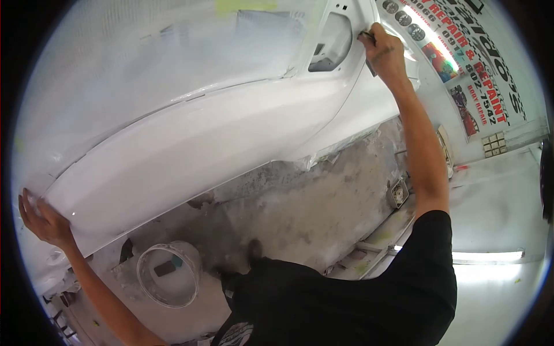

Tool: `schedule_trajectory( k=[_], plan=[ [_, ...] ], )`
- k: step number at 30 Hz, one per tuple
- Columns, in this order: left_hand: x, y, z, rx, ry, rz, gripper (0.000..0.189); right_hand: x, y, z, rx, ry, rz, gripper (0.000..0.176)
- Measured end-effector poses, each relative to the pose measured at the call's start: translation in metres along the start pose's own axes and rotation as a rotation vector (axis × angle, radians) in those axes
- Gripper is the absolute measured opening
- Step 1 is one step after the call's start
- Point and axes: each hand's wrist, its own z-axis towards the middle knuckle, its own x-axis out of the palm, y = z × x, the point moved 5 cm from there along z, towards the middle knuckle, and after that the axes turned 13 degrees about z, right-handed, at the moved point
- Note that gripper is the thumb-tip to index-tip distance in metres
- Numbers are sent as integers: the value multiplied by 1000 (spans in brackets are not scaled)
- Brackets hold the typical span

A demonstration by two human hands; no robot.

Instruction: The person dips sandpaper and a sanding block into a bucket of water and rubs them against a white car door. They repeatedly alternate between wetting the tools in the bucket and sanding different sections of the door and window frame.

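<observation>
A large white car body panel (190,138) with a long seam fills the upper left. My left hand (49,224) lies against the panel's far-left end, its fingers spread and nothing visible in it. At the upper right, my right hand (385,55) is closed beside a cut-out opening (334,43) in the bodywork. A small dark piece (365,36) shows at its fingertips; whether it is held or part of the car, I cannot make out. Masking film (271,26) covers the area above the panel.
Below the panel, a round bucket (197,256) stands on the stained concrete floor (300,202), with a dark block and a teal piece inside. A small tray (399,193) sits to the right, near a long rail. A lettered repair-shop banner (479,63) hangs on the right wall.
</observation>
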Motion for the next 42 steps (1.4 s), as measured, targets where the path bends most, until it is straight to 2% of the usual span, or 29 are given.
schedule_trajectory(
  k=[1,2,5,8,9,10,12,14,15,16,18,20,22,24,25,26,28,30,31,32,35,36,38,40,41,42],
  plan=[
    [5,6,0,13,16,3,37,-3,1,-10,96,-26,53,27],
    [8,14,-4,4,37,11,37,4,-2,-27,85,-85,62,25],
    [8,11,-6,-47,59,-8,36,41,-7,-86,180,23,52,16],
    [11,11,-5,-38,46,-46,37,28,-3,-55,114,247,-56,15],
    [12,16,-10,-36,55,-28,37,16,-12,-33,44,133,-19,18],
    [13,21,-16,-33,65,-11,37,-5,6,-5,-45,56,-31,19],
    [20,33,-19,-22,99,36,37,-1,5,-16,59,34,4,23],
    [21,34,-18,-20,108,29,36,26,-14,-63,201,-20,72,25],
    [20,29,-16,-32,99,12,36,44,-8,-91,292,53,79,23],
    [17,23,-14,-43,90,-5,36,44,-3,-94,259,29,103,23],
    [13,15,-12,-53,63,-7,36,39,-4,-78,173,126,63,22],
    [13,15,-9,-36,38,7,37,16,-8,-38,249,158,-30,23],
    [11,13,-11,-32,40,12,37,2,5,-19,174,44,63,26],
    [10,16,-9,-8,39,11,37,19,-5,-58,373,-9,123,27],
    [9,14,-7,0,32,7,37,42,-8,-88,254,-9,130,26],
    [8,13,-5,7,26,3,37,46,-2,-99,319,-36,124,23],
    [1,-2,-1,-9,3,-1,37,38,0,-83,220,78,138,23],
    [-2,-10,4,-32,0,-17,38,18,-4,-49,289,103,68,24],
    [-4,-10,2,-31,11,-16,38,0,3,-26,231,-30,116,23],
    [-6,-10,1,-30,22,-14,38,3,2,-24,197,-31,87,25],
    [-7,-12,2,-33,13,-8,39,33,-6,-76,369,-101,127,28],
    [-8,-16,5,-26,14,-22,39,40,3,-88,273,-81,105,25],
    [-14,-20,7,-27,7,-36,39,39,-8,-82,294,42,78,24],
    [-15,-25,7,-24,-1,-55,39,22,-13,-52,222,75,61,24],
    [-16,-25,5,-49,8,-38,39,4,-2,-22,311,29,7,24],
    [-17,-25,4,-69,18,-20,39,-6,8,5,61,23,15,25]
  ],
)
